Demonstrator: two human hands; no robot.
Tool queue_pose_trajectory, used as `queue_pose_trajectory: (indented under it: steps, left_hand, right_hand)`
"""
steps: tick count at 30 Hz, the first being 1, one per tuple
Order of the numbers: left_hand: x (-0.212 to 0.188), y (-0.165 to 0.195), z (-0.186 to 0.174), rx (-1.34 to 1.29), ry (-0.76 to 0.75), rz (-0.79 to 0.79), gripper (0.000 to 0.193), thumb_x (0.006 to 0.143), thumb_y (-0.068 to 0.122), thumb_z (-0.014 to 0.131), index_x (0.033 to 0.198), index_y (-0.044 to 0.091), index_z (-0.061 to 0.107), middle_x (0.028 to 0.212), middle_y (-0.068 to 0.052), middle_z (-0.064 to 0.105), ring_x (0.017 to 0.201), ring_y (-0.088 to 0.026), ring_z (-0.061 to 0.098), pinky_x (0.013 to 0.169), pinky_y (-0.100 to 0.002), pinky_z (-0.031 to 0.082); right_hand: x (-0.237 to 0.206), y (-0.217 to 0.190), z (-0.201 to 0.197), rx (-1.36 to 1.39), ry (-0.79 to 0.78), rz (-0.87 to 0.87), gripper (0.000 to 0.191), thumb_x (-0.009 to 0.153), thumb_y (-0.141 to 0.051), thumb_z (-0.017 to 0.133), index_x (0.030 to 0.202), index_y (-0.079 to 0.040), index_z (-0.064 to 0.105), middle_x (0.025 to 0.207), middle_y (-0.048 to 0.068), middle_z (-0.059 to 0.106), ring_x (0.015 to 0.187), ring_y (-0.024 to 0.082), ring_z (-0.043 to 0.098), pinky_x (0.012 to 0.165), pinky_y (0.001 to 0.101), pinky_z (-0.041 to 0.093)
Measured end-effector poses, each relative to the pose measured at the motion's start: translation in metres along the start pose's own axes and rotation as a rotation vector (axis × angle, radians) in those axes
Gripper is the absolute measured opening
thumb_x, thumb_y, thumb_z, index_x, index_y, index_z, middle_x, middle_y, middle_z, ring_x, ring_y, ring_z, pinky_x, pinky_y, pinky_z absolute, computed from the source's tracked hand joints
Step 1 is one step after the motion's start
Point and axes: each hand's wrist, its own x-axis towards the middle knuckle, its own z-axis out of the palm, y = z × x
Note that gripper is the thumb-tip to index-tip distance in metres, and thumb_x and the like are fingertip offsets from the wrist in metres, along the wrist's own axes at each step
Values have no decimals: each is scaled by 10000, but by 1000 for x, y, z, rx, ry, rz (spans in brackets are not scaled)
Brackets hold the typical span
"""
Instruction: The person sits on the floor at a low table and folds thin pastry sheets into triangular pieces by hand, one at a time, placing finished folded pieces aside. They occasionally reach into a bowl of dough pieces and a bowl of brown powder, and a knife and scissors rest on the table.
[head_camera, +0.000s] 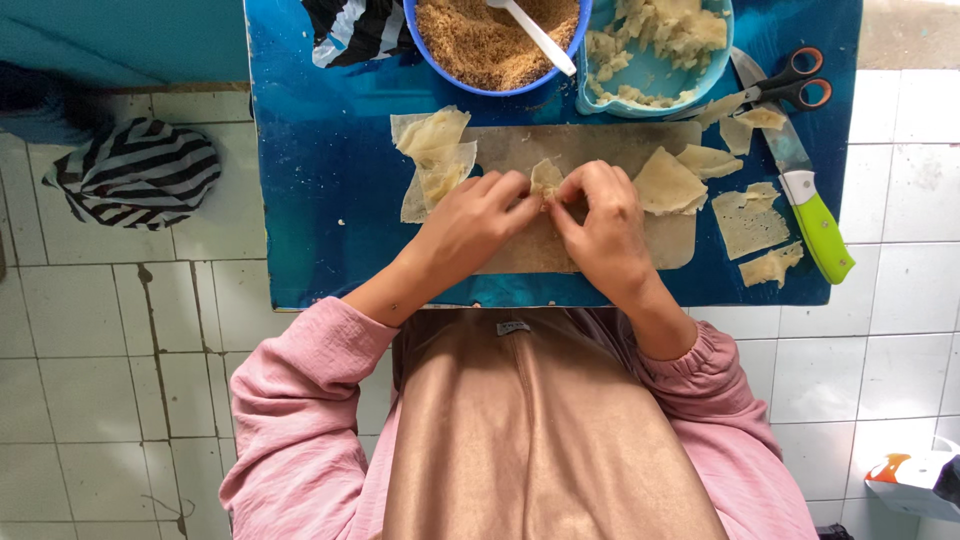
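Note:
My left hand (470, 222) and my right hand (600, 225) meet over a thin beige mat (590, 150) on a low blue table (320, 200). Both pinch a small folded wrapper piece (546, 180) between their fingertips. Folded wrappers (435, 150) lie just left of my left hand. A triangular wrapper (665, 183) lies right of my right hand, with flat wrapper scraps (750, 225) beyond it.
A blue bowl of brown crumbs (490, 45) with a white spoon (535, 35) and a light-blue tub of pale filling (655, 50) stand at the table's far edge. Scissors (790, 85) and a green-handled knife (810, 205) lie at right. A striped bag (135, 170) sits on the tiled floor.

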Motion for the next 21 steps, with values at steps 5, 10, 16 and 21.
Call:
queue_pose_trajectory:
  steps: [5, 10, 16, 21]
  left_hand:
    - [12, -10, 6, -313, -37, -237, 166, 923, 158, 713, 1005, 61, 606, 937, -110, 637, 886, -343, 660, 719, -461, 529]
    - [19, -17, 1, -291, -53, -196, 121, 897, 182, 723, 912, 97, 639, 901, -98, 631, 862, -336, 658, 701, -454, 531]
    - [11, -16, -8, 30, -9, 86, 127, 891, 174, 694, 928, 64, 643, 927, -99, 622, 905, -302, 668, 737, -426, 544]
    - [15, -19, 7, -212, 44, -133, 161, 939, 211, 708, 925, 58, 658, 918, -139, 637, 904, -357, 654, 736, -457, 534]
  right_hand:
    - [-3, 0, -6, 12, 6, -132, 96, 904, -16, 752, 972, -27, 684, 971, 109, 651, 942, 335, 599, 835, 433, 468]
    - [-4, -5, -4, -44, 26, -98, 111, 903, -62, 775, 950, -34, 678, 964, 105, 640, 940, 330, 593, 833, 433, 459]
    - [-7, -11, -7, -205, 42, -269, 144, 887, -64, 751, 1009, -30, 682, 1004, 112, 645, 953, 327, 591, 839, 442, 442]
    - [-8, -8, -6, -219, 66, -274, 99, 943, -39, 737, 1018, -14, 676, 997, 122, 641, 956, 331, 590, 837, 447, 452]
